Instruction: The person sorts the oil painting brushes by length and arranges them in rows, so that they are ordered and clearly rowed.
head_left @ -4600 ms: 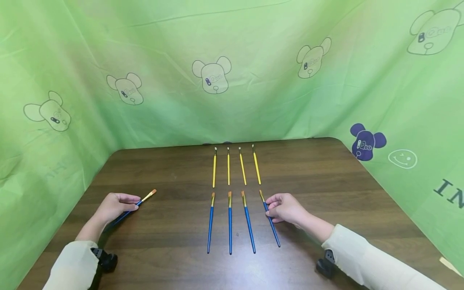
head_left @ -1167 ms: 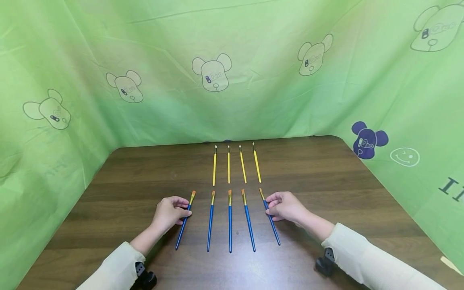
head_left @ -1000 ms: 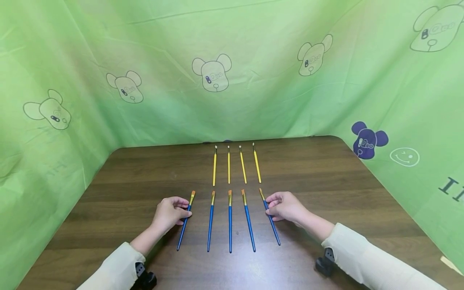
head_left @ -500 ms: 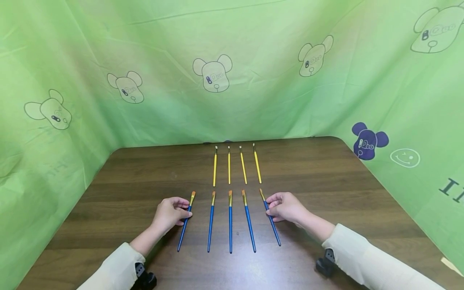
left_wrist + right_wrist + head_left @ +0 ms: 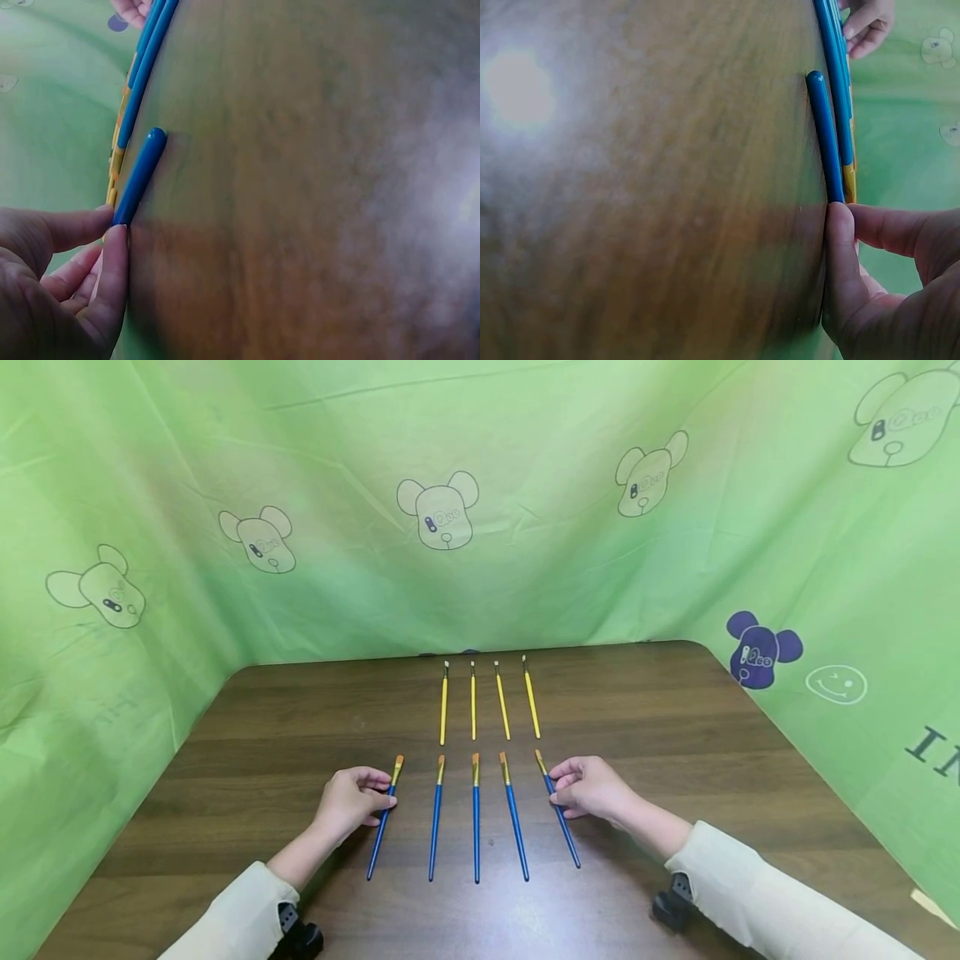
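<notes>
In the head view several blue-handled paintbrushes lie in a row on the brown wooden table [image 5: 300, 710], orange bristles pointing away. My left hand [image 5: 349, 802] pinches the leftmost paintbrush [image 5: 378, 839] between thumb and fingers; it lies slanted at the row's left end. At the other end my right hand [image 5: 591, 789] pinches the rightmost paintbrush [image 5: 567, 837], tilted the opposite way. Between them rest three more, among them the middle paintbrush [image 5: 476, 827]. Both wrist views show thumb and fingertips meeting on a blue handle [image 5: 142, 176], the matching handle [image 5: 823, 135] being on the right.
Behind the blue row lies a second row of several thin yellow-handled brushes [image 5: 473, 706] with pale tips. A green cloth [image 5: 337, 593] printed with bear heads hangs around the table's back and sides. Dark wrist cameras [image 5: 671, 903] sit at both cuffs.
From far left, my left hand has brought its paintbrush rightward to the row's left end and turned it more lengthwise. Over the last second both hands have stayed nearly still. My right hand keeps its hold.
</notes>
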Demonstrator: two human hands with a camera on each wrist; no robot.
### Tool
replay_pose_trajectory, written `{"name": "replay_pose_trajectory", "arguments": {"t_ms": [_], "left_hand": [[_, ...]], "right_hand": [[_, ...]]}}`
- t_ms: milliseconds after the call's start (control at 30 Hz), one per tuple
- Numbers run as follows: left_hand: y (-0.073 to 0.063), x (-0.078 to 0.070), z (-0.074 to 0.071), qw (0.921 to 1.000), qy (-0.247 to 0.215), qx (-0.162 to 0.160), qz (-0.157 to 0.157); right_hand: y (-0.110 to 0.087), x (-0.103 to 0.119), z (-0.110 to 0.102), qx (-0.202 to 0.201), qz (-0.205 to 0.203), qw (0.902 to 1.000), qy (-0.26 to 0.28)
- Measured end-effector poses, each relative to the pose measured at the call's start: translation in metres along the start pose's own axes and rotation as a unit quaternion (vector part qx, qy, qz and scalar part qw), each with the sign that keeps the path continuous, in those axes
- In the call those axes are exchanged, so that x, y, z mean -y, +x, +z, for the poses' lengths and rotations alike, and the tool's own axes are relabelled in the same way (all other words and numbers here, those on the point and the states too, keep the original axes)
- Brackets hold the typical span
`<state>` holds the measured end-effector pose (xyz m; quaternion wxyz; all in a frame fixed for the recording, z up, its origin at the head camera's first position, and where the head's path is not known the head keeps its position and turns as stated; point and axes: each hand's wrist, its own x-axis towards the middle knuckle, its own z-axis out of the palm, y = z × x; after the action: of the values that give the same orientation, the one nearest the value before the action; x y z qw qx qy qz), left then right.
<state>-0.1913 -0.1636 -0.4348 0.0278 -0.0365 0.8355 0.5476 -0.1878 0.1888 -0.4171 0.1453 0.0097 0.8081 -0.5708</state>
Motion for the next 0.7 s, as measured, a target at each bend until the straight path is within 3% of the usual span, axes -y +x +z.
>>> {"name": "replay_pose_trajectory", "arguments": {"t_ms": [467, 700], "left_hand": [[0.002, -0.003, -0.004, 0.9996, -0.02, 0.017, -0.013], [0.008, -0.013, -0.018, 0.9971, -0.033, 0.069, 0.001]], "right_hand": [[0.0, 0.002, -0.001, 0.001, 0.008, 1.0, -0.003], [0.001, 0.005, -0.008, 0.014, 0.0, 0.9999, -0.007]]}}
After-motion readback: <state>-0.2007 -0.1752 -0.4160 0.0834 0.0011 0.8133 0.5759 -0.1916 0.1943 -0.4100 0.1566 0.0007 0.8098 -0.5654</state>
